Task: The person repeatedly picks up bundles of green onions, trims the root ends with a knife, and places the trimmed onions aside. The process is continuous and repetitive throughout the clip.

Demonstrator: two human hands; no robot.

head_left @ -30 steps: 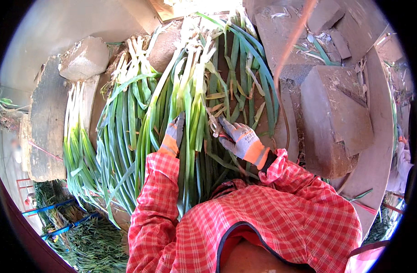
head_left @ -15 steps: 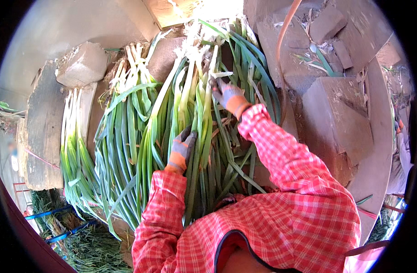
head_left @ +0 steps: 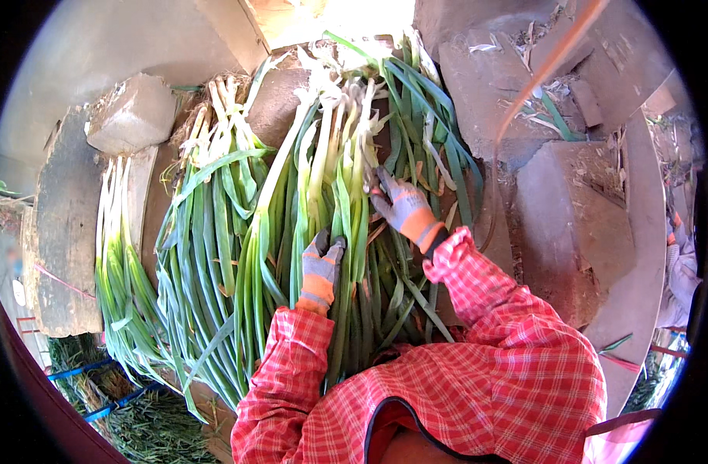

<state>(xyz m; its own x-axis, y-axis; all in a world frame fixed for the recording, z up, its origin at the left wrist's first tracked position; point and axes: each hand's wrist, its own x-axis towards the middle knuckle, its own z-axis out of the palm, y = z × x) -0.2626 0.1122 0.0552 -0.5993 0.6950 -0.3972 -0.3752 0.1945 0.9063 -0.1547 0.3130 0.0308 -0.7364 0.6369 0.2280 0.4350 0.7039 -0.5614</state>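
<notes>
A thick row of green onions (head_left: 269,193) lies before me, white root ends away from me and green leaves towards me. My left hand (head_left: 321,271), in a grey and orange glove, is closed around the leaves of a green onion at the middle of the row. Higher up and to the right, my right hand (head_left: 406,207), gloved alike, pinches the side of a green onion's pale stalk (head_left: 367,158). Its fingertips are partly lost against the stalk. Dry, brownish leaves lie between and below the hands.
At far left, a smaller bunch of green onions (head_left: 122,232) lies beside a wooden board (head_left: 69,224) and a pale block (head_left: 131,114). Brown blocks (head_left: 574,209) stand on the right, behind an orange hose (head_left: 516,104). Tied greens (head_left: 157,429) sit at lower left.
My right hand has moved down towards me along the stalk and slightly right. My left hand has shifted a little right and towards me, staying at the leaves.
</notes>
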